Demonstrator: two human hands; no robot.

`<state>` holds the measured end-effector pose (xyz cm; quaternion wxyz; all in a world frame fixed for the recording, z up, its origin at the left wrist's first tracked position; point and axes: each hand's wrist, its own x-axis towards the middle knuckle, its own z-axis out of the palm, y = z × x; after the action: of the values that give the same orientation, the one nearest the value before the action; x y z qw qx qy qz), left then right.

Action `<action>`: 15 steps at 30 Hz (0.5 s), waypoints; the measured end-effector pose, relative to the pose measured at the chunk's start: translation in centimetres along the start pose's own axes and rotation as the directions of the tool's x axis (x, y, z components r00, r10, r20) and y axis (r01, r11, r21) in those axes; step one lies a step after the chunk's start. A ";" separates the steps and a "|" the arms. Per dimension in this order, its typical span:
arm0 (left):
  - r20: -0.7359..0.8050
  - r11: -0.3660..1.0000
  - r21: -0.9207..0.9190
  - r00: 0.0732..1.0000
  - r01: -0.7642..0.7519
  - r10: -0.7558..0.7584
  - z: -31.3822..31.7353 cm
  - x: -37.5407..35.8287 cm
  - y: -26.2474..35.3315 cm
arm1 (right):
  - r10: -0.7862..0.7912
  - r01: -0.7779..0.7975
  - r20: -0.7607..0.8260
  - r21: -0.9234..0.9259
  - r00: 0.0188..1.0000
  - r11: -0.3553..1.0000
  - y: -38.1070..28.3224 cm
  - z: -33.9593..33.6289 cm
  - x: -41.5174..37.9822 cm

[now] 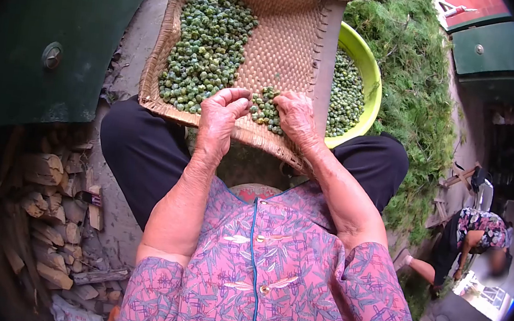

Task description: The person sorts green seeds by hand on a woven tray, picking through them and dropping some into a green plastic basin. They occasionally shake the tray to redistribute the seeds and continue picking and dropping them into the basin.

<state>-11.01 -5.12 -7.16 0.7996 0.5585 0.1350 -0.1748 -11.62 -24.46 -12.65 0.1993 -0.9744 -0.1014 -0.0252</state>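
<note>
Two bare hands worked small round green fruits [267, 112] at the near edge of a tan woven tray [279, 46].
Left hand [216, 121] had a narrow thumb-and-finger pinch, contents unclear; right hand [298, 119] curled against the small cluster, grip width can't tell, fingertips partly hidden. Larger green heap [209, 47] lay left in tray; yellow-green plastic basin [374, 91] sat right, partly covered by tray. Light pinches, fruit spread thin, probably worked best; individual blemishes too small to judge.
</note>
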 end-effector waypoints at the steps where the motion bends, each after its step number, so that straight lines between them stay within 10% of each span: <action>1: -0.002 1.000 -0.003 1.000 0.000 0.000 0.0 0.0 0.0 | 0.002 -0.003 0.045 0.026 0.999 1.000 -0.3 -0.3 -0.4; 10: 0.001 0.999 -0.045 1.000 -0.029 0.029 -0.3 0.1 -0.4 | 0.163 -0.154 -0.251 0.053 0.954 0.987 1.5 1.4 5.7; 15: -0.003 0.999 -0.025 1.000 -0.028 0.028 0.0 -0.2 0.0 | 0.102 -0.118 -0.110 -0.150 0.989 0.982 2.9 3.1 6.7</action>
<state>-11.17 -5.08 -7.06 0.8086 0.5507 0.1305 -0.1609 -4.46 -24.60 -16.01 0.1282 -0.9885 -0.0346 -0.0716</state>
